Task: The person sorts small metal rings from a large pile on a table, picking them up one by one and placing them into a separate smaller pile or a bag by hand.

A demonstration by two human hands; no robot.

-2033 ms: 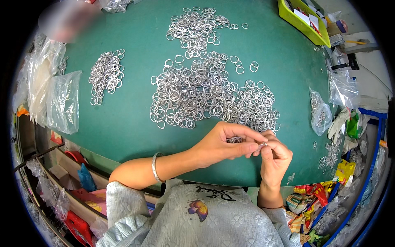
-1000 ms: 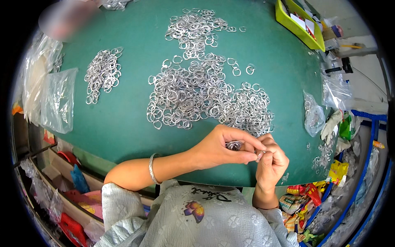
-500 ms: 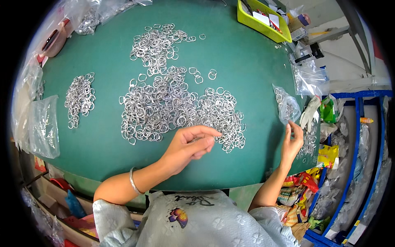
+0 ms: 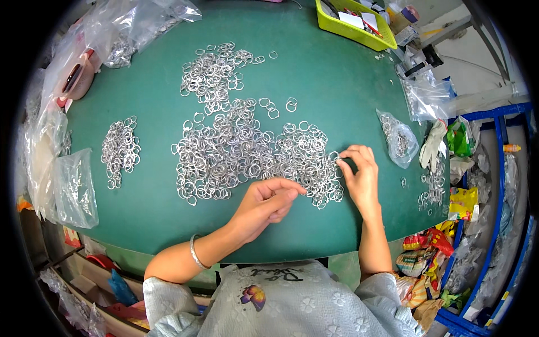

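A large heap of silvery metal rings (image 4: pixel 224 154) lies across the middle of the green table. My left hand (image 4: pixel 268 203) rests at the heap's near edge, thumb pressed to the curled fingers and forefinger pointing right. Whatever it may hold is hidden. At the heap's right end, my right hand (image 4: pixel 360 175) pinches a single metal ring (image 4: pixel 335 155) between thumb and fingertips. A small plastic bag of rings (image 4: pixel 401 140) sits to the right of that hand. One lone ring (image 4: pixel 403 182) lies below the bag.
A smaller pile of rings (image 4: pixel 120 149) lies at left, beside clear plastic bags (image 4: pixel 77 188). A pink container (image 4: pixel 78 78) stands far left. At the back right is a yellow-green basket (image 4: pixel 353 25). A white glove (image 4: pixel 433 146) and scattered metal pieces (image 4: pixel 432 188) line the right edge.
My right hand has moved left from beside the plastic bag to the heap's right end, where it pinches a ring. My left hand keeps nearly the same pose. The whole view has shifted slightly.
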